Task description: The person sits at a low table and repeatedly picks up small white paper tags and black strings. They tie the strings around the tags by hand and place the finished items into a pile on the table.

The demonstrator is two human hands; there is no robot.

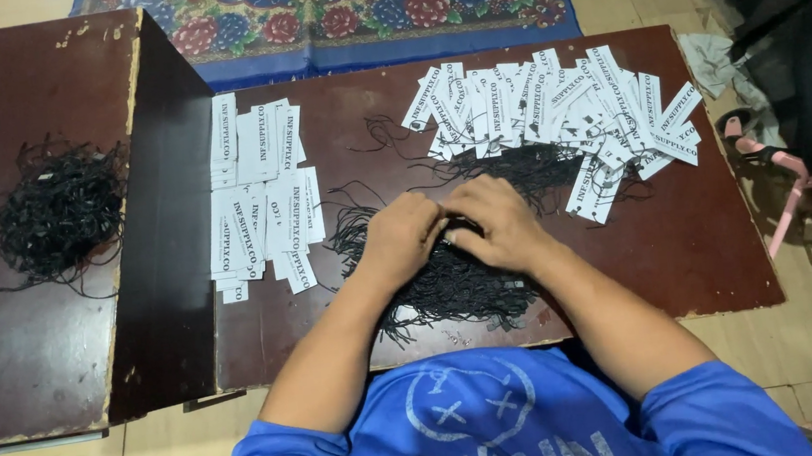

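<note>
- The left hand [405, 235] and the right hand [494, 224] meet knuckle to knuckle over a pile of black strings [458, 288] on the low brown table [700, 247].
- Both hands are curled inward with the fingers bent down into the strings; what the fingertips pinch between them is hidden, so I cannot tell whether either hand is closed on a single string or only resting in the pile.
- The pile lies in the middle of the table near its front edge, straight ahead of the person in the blue shirt [493, 430], and its loose ends trail out toward the back.
- To the left of the hands, white paper tags [261, 208] lie in neat overlapping rows (printed side up).
- Behind and to the right of the hands, a looser spread of white tags with strings [555, 112] fans across the table's far side, some overlapping the black strings.
- A second, higher dark table [6, 340] stands to the left, touching the low one, and carries a separate bundle of black strings [58, 214].
- A flowered rug [353, 7] lies on the floor beyond the tables.
- Pink-and-black sandals [806, 206] sit on the floor at the right.
</note>
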